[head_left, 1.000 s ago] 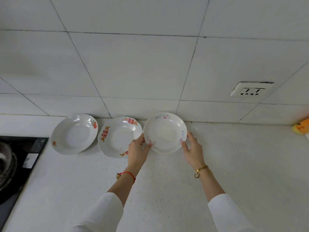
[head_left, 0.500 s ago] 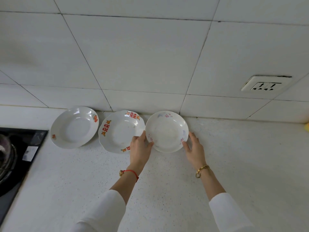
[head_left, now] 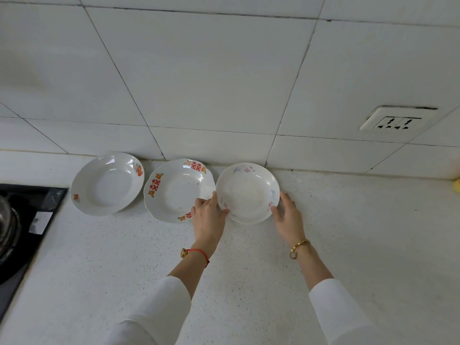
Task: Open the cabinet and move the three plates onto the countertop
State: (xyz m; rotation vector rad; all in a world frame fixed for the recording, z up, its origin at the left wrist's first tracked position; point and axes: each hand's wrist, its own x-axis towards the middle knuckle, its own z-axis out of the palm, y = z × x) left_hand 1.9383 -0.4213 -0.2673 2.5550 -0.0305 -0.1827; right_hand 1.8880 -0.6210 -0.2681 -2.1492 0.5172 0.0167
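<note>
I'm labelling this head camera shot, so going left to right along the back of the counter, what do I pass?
Black stove → fruit-print plate → red-character plate → pink-and-blue flower plate → wall socket → yellow object at the right edge.

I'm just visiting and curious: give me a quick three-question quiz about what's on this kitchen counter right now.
1. How many plates sit on the countertop?
2. True or false: the left hand and right hand are both at the rim of the pink-and-blue flowered plate.
3. Which plate lies nearest the stove? A) the fruit-patterned plate B) the red-character plate C) the flowered plate

Key: 1) three; 2) true; 3) A
</note>
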